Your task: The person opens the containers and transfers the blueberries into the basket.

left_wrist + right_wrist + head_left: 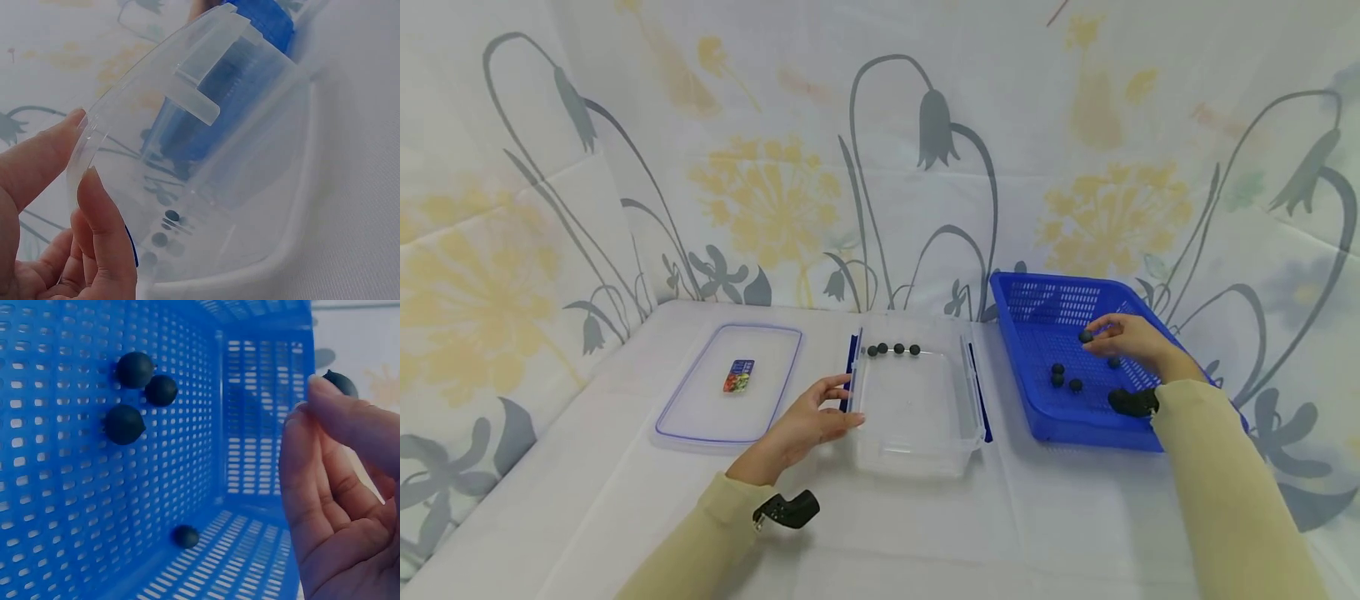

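Above blue basket: right hand — grip clamped on dark ball by fingertips, probably because it is small.
At clear box: left hand touches rim, fingers apart — perhaps for steadying.
Box's far end: four more balls.

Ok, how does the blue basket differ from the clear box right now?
The basket is solid blue, while the box is see-through. The basket's walls are full of slots; the box's walls look unbroken. The basket holds four scattered dark balls, while the box holds four lined-up dark balls near its far end. Both are open on top and stand on the white table.
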Tool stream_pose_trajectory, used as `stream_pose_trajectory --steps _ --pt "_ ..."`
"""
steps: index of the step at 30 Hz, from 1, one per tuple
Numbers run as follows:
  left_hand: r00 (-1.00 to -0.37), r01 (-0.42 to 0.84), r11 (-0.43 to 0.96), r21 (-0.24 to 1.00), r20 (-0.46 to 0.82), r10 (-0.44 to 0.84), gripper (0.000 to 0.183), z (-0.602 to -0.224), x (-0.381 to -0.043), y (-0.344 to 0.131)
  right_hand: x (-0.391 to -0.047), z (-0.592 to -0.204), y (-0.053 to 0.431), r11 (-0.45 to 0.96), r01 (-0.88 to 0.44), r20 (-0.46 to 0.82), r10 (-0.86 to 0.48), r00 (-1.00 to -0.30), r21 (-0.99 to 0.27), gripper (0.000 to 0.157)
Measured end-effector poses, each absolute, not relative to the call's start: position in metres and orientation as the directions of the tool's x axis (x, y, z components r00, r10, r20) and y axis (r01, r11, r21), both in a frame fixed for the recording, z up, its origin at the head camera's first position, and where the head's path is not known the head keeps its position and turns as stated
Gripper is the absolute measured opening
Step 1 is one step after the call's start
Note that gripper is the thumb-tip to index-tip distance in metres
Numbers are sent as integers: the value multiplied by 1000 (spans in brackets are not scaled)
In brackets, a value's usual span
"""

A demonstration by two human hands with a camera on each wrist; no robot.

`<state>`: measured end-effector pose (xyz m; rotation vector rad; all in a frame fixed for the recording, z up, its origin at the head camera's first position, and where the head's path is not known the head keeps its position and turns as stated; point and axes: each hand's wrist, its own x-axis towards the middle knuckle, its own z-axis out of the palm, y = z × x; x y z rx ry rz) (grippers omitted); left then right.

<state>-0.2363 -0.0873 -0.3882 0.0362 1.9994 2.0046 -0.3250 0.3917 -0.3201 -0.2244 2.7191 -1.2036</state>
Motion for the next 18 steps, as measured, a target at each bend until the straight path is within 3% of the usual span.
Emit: stream_pose_trajectory --steps 13,18 --pt "-953 -195 17 981 -193 236 72 -390 -234 -87 -322 -338 395 671 -40 -123 -194 -973 -741 30" --pt "-955 -190 15 982 -189 227 71 -389 -233 -87 -322 -338 394 697 -50 -126 -199 -972 -715 31"
